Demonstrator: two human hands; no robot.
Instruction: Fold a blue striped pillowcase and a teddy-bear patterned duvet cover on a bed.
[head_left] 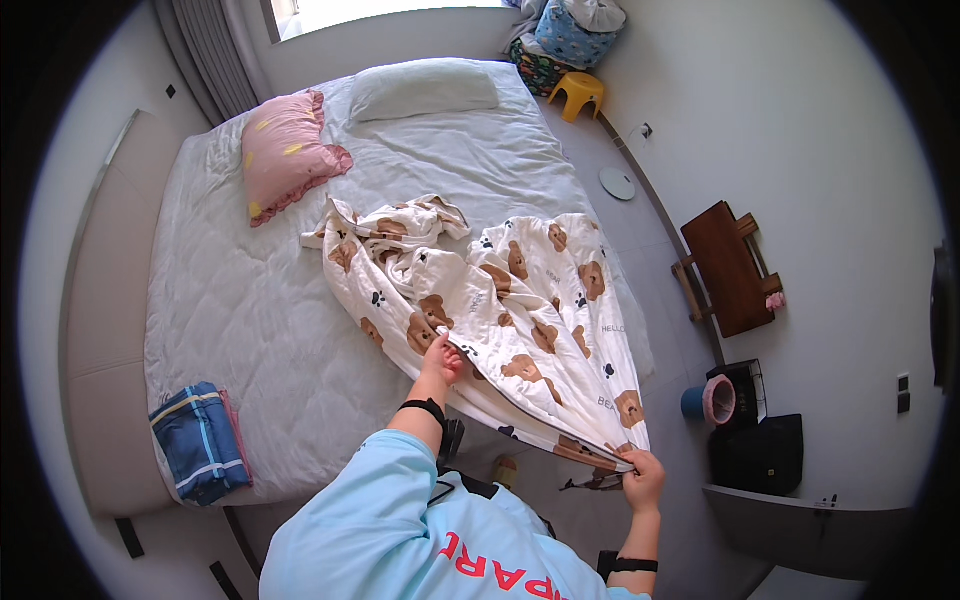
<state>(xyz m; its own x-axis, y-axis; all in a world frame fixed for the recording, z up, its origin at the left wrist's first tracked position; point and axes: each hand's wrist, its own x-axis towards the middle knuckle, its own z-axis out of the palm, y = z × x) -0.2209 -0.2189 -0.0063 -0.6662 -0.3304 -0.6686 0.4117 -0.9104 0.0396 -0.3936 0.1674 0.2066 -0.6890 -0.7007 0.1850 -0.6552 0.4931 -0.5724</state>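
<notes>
A white blanket [500, 335] patterned with brown bears and dark paw prints lies across the near right part of the bed, its far left part bunched in loose folds. My left hand [443, 362] is closed on the blanket's dark-trimmed near edge. Farther right, my right hand [643, 480] pinches the blanket's near right corner just beyond the bed. Between my two hands the edge runs fairly straight, and the cloth fans out from it toward the far side.
On the bed [255, 300] are a pink ruffled pillow [287, 155], a pale pillow [425, 90] and folded blue cloth [202, 440]. Along the right wall stand a yellow stool [577, 95], a brown wooden table [730, 268], a lined bin [707, 401] and a black bag [757, 453].
</notes>
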